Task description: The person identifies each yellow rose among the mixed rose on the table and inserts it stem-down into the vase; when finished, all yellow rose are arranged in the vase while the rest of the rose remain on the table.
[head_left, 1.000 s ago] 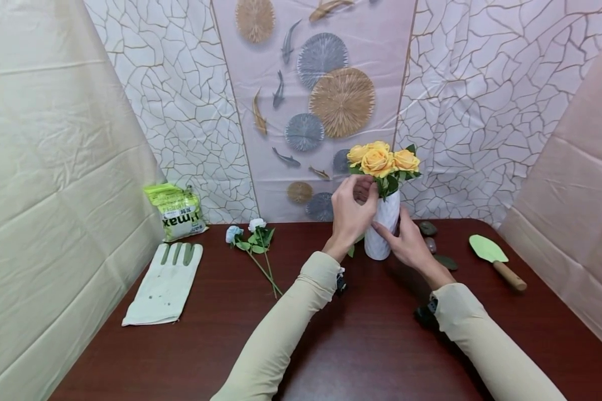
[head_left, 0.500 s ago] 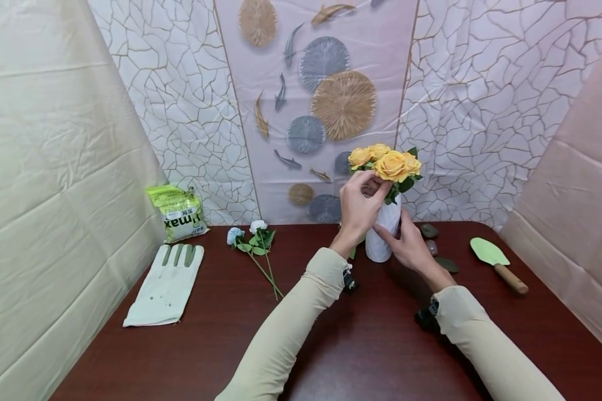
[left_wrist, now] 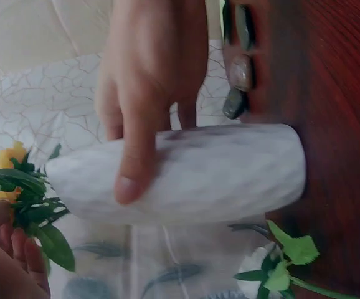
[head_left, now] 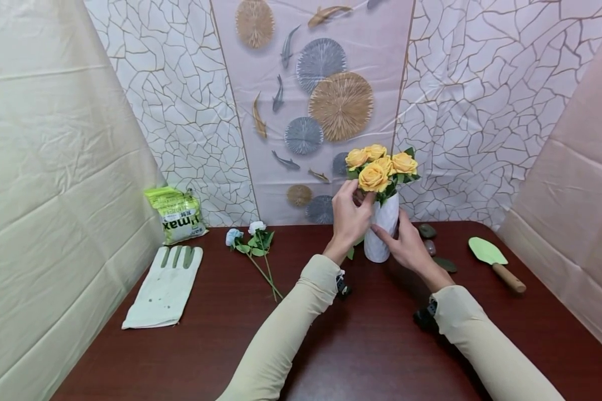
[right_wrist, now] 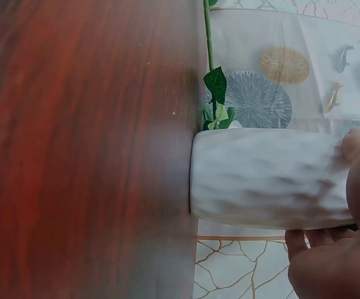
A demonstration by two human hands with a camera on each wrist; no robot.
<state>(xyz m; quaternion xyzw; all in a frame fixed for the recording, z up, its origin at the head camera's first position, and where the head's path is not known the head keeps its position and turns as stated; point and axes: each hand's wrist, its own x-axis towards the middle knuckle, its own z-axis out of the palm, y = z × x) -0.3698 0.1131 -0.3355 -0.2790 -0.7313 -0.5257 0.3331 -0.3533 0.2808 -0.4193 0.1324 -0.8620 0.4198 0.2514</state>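
A white textured vase (head_left: pixel 376 242) stands upright on the table and holds several yellow roses (head_left: pixel 403 162) with green leaves. My right hand (head_left: pixel 410 245) grips the vase around its side; in the left wrist view its thumb (left_wrist: pixel 136 168) lies along the wall. Just above the rim, my left hand (head_left: pixel 350 217) pinches the front yellow rose (head_left: pixel 373 177) below its bloom. The pinched stem is mostly hidden behind the fingers. In the right wrist view the base of the vase (right_wrist: pixel 261 177) meets the tabletop.
A blue rose (head_left: pixel 233 236) and a white rose (head_left: pixel 257 225) lie left of centre. A white glove (head_left: pixel 163 289) and a green bag (head_left: pixel 178 214) are farther left. Several stones (head_left: pixel 430 247) and a green trowel (head_left: pixel 489 250) lie to the right. A white flower (left_wrist: pixel 255 268) lies behind the vase.
The front rose swung right with my left hand, then back left and slightly down, so the blooms now spread apart. My right hand stays on the vase.
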